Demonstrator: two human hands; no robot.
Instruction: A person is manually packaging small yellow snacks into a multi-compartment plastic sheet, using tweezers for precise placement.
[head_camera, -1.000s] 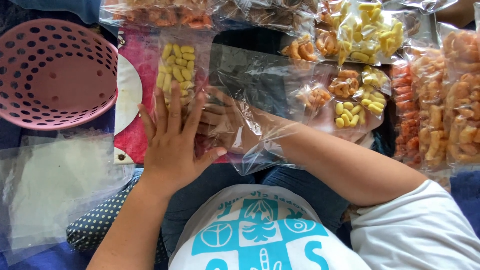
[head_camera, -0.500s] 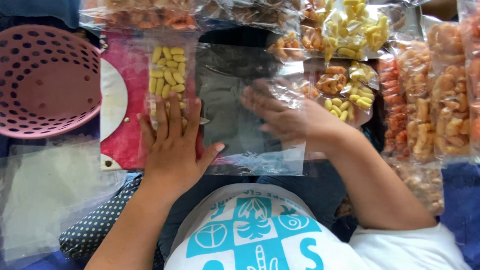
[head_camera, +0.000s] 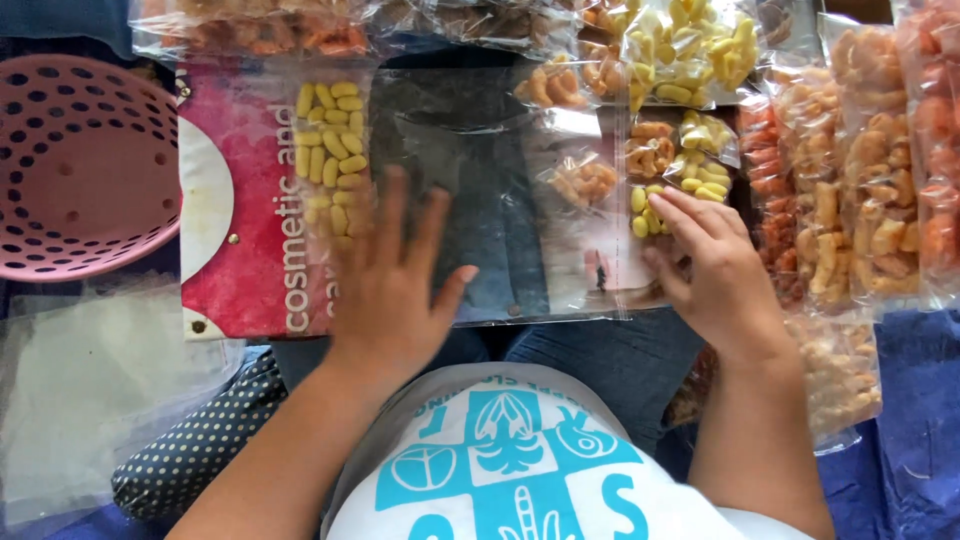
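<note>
Pink plastic filled the far left, where a perforated basket (head_camera: 75, 170) sat well to the left of the red board (head_camera: 235, 200) on the person's lap. Below the basket lay a stack of empty clear bags (head_camera: 90, 390). On the board's right part rested a narrow bag of yellow snacks (head_camera: 333, 150), and just right of the board's red area the left hand (head_camera: 395, 275) lay flat, fingers spread and blurred, palm down on a clear empty bag (head_camera: 470, 200); it gripped nothing. Further right of the board, small packets of orange and yellow snacks (head_camera: 655, 165) lay clustered. The right hand (head_camera: 715, 270) rested there, its fingers loosely curled with the tips touching a small yellow-snack packet (head_camera: 650, 210); whether it pinched the packet could not be told. Beyond the board's top and far right edges, large bags of orange snacks (head_camera: 860, 170) stood stacked together.
</note>
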